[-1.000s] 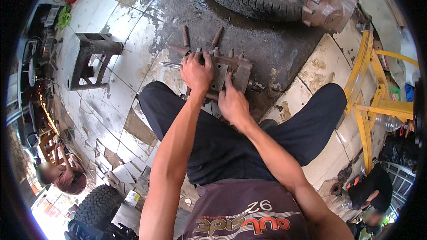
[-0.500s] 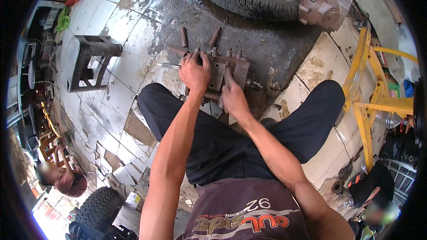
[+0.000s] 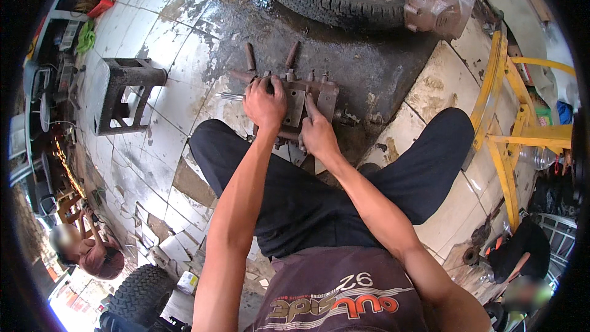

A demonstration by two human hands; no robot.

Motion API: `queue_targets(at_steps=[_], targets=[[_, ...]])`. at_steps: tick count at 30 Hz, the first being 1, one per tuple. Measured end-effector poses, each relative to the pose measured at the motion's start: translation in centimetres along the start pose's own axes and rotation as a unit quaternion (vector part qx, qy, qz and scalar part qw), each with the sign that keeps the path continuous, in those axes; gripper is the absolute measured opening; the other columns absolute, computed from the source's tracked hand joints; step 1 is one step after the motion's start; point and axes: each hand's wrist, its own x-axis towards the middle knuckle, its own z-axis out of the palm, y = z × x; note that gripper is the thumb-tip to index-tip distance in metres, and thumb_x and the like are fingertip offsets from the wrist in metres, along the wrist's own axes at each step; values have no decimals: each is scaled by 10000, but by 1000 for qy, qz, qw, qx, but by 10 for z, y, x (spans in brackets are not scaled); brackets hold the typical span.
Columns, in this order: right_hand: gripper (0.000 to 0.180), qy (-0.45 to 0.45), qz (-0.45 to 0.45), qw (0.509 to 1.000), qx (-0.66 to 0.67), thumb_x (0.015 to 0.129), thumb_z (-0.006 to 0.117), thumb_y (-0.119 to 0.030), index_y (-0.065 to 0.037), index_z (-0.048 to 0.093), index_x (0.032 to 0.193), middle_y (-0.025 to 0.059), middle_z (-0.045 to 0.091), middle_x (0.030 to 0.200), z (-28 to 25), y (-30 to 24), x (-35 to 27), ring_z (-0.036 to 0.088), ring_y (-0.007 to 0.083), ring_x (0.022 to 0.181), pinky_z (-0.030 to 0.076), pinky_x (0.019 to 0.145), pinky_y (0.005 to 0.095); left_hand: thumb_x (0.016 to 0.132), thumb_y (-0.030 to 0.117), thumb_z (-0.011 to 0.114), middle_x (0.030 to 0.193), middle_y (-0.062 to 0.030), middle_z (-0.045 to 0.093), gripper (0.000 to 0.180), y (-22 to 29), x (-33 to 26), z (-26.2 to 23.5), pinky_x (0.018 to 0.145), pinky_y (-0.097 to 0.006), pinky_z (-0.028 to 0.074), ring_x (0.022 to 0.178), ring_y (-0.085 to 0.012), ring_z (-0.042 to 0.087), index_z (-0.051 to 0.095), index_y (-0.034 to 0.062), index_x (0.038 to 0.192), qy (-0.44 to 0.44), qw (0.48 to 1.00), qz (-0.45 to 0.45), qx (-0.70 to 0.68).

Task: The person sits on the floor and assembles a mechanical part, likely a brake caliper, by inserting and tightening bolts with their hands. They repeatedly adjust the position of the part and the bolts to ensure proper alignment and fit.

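A brown, greasy metal gear housing point(image 3: 330, 97) lies on the floor between my knees. From its left side juts a bright splined shaft point(image 3: 228, 96). My left hand point(image 3: 265, 106) is closed over the housing's left part, fingers curled at its far edge; what lies under the palm is hidden. My right hand point(image 3: 318, 134) grips the near edge, with one finger laid along the top face beside a flat plate point(image 3: 295, 106). Just beyond the housing lie two rusty metal rods, one on the left point(image 3: 250, 56) and one on the right point(image 3: 292, 54).
A large tyre point(image 3: 332, 6) and a cast metal casing point(image 3: 439, 3) lie at the far side. A dark plastic stool point(image 3: 126, 67) stands left, a yellow metal frame point(image 3: 504, 141) right. One person point(image 3: 98, 252) sits lower left near flying sparks; another point(image 3: 522, 255) is lower right.
The whole view has shifted slightly, the tyre and casing moving up and left. Both hands keep nearly the same hold on the gear housing.
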Motion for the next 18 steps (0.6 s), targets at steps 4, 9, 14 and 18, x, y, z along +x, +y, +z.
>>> queue_targets(at_steps=[4,9,14,18], targets=[[633,-33,26,998,-51,926,423,-93,-24,295,1542,303,695,962,-2,-19,-38,648,510,978,498,908,520,909,324,624,1078,-125,725,307,-7,-2,5,915,-452,467,1077,-328,637,767,63,981,31,999,-8,-1],[641,-37,29,986,-160,922,489,-132,16,318,1521,311,685,823,-18,-43,-29,682,488,821,541,802,547,940,359,608,1071,-134,723,348,-3,-2,2,895,-465,481,1023,-362,646,752,55,1030,23,999,25,15],[712,-45,-59,954,-290,846,563,-115,141,331,1469,266,697,738,-19,-34,-35,722,395,690,577,634,507,920,339,613,1120,-116,721,329,-2,-4,4,943,-455,457,1113,-322,629,765,66,1022,15,1000,-13,7],[741,-41,-64,930,-360,811,564,-91,217,299,1430,255,682,682,-16,-40,-20,715,368,640,566,588,468,923,340,608,1147,-107,719,332,-5,-3,4,951,-450,455,1140,-312,623,765,71,1038,4,1000,-3,13]])
